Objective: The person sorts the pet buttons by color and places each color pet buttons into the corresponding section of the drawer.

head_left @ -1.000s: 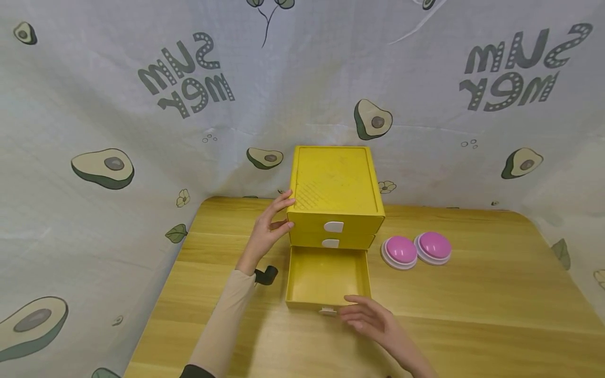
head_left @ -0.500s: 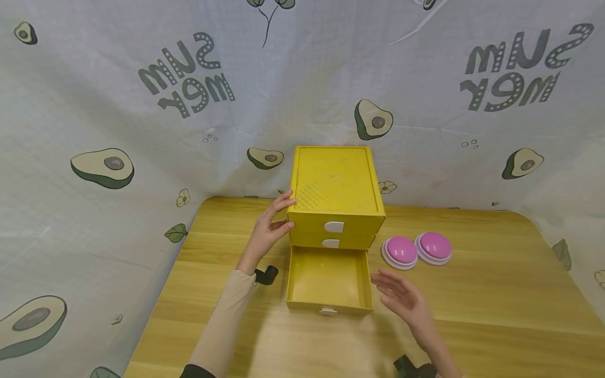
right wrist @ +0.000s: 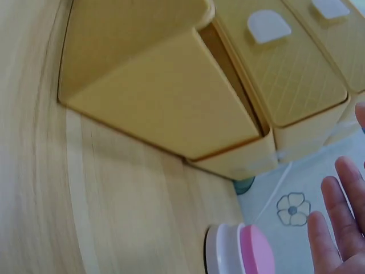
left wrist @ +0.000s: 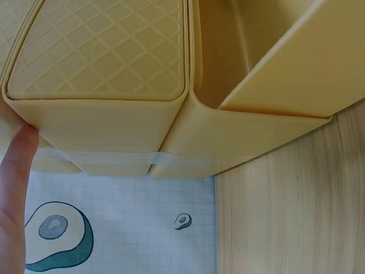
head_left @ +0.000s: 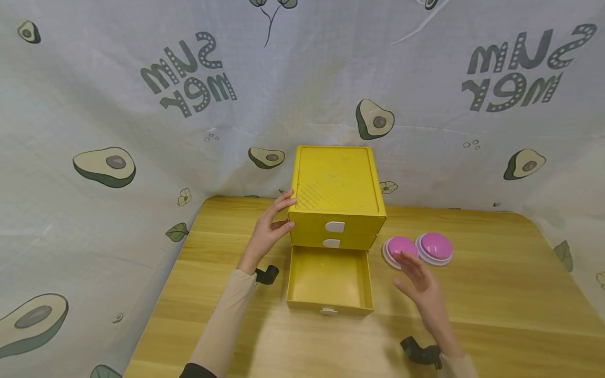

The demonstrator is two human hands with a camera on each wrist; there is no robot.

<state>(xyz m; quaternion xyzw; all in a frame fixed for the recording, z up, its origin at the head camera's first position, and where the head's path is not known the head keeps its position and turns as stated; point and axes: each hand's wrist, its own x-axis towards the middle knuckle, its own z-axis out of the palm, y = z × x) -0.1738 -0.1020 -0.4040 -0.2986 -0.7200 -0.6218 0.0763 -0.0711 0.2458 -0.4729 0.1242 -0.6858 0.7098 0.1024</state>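
A yellow drawer cabinet stands at the back of the table, its bottom drawer pulled out and bare inside. The two upper drawers are closed, each with a white handle. My left hand rests on the cabinet's left side, fingertips at the top edge and thumb near the front; a finger touches the side in the left wrist view. Fingers extended, my right hand hovers right of the drawer and holds nothing. Its fingertips overlap the nearer pink push button in the head view.
A second pink push button sits just right of the first on the wooden table. Behind the cabinet hangs a pale cloth printed with avocados. Dark wrist-camera mounts show beside both forearms.
My right hand has moved from the open drawer's front rightward and up toward the pink buttons. The left hand and the drawer have stayed where they were.
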